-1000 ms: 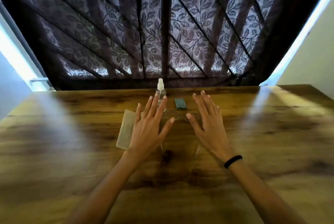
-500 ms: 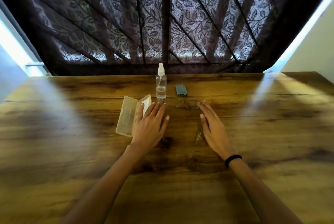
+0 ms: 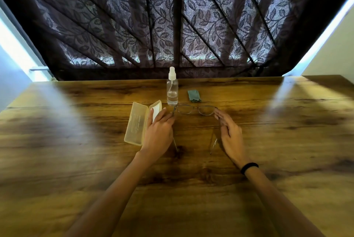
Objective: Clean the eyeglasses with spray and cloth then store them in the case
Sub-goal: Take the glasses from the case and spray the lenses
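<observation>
My left hand (image 3: 159, 133) lies at the left end of the eyeglasses (image 3: 193, 109), its fingers bent and their tips right at the hinge; I cannot tell whether they pinch the frame or only touch it. My right hand (image 3: 231, 137) sits at the right end of the eyeglasses, relaxed, with nearly straight fingers whose tips meet the frame's corner; a black band (image 3: 249, 168) circles that wrist. The eyeglasses rest on the table (image 3: 287, 141) between my hands, lenses away from me and both temples unfolded towards me. They are thin and metal-rimmed, with clear oval lenses through which the wood shows. Just left of the eyeglasses the pale yellow case (image 3: 137, 123) lies open, with something white in the half nearer them, which my left hand partly covers. Just beyond their left lens stands the clear spray bottle (image 3: 172, 91), upright, white-capped, holding a little liquid. Beyond their bridge, a little apart, lies the small grey-green cloth (image 3: 193, 96), folded. The table is brown wood with dark grain and pale streaks of light on either side of the eyeglasses. Behind its far edge hangs a dark curtain (image 3: 172, 26) with a leaf pattern, daylight glowing through it and down both its sides, and a pale wall (image 3: 335, 55) stands at far right.
</observation>
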